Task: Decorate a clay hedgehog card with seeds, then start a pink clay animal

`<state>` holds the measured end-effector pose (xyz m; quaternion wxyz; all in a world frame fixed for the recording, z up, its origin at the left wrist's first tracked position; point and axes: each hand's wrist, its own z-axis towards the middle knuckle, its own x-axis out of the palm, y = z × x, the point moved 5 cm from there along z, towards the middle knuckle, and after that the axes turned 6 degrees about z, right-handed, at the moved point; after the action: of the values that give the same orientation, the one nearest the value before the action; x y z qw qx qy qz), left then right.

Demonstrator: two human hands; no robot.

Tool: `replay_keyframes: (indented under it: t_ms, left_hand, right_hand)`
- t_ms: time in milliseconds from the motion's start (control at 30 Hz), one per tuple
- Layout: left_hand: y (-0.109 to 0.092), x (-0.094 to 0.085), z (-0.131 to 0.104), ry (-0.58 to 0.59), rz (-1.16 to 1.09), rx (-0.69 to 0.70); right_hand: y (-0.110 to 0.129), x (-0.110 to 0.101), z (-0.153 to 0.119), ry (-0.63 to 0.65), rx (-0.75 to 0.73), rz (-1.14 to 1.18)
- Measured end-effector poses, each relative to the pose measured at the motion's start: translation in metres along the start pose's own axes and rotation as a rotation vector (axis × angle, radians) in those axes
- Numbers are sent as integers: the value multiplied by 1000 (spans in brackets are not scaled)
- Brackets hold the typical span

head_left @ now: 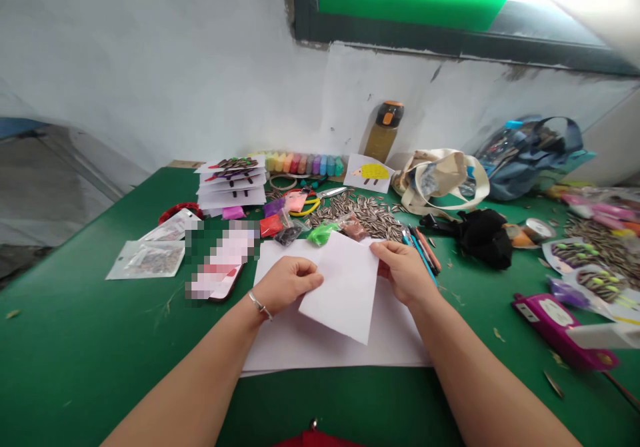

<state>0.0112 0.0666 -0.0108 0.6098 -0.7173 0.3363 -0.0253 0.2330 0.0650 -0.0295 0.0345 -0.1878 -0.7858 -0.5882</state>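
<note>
A small blank sheet of white paper (pixel 345 287) is held tilted between my two hands. My left hand (pixel 287 280), with a silver bracelet at the wrist, pinches its left edge. At its upper right corner, my right hand (pixel 403 267) grips it between thumb and fingers. Beneath lie larger white sheets (pixel 280 347) on the green table. Just beyond the paper are small bags of coloured clay, among them a green one (pixel 323 233) and a red one (pixel 271 225). Several pens (pixel 423 250) lie beside my right hand.
Sunflower seeds (pixel 360 212) are heaped behind the bags, near yellow-handled scissors (pixel 313 206). Stacked craft cards (pixel 233 187) and a phone (pixel 225 267) stand left. A bottle (pixel 384 130) leans on the wall. To the right are a cloth bag (pixel 440 180), a black item (pixel 483 237) and a magenta device (pixel 560 330).
</note>
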Motion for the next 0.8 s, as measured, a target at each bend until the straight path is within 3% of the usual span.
replay_keyframes:
  t_ms: [200, 400, 800]
  left_hand:
    - [6, 0, 3, -20, -27, -7]
    - [9, -6, 4, -84, -85, -29]
    - [9, -14, 4, -174, -107, -30]
  right_hand:
    - [5, 1, 0, -37, -125, 48]
    - [-13, 10, -1, 89, 78, 119]
    - [-20, 24, -12, 217, 168, 34]
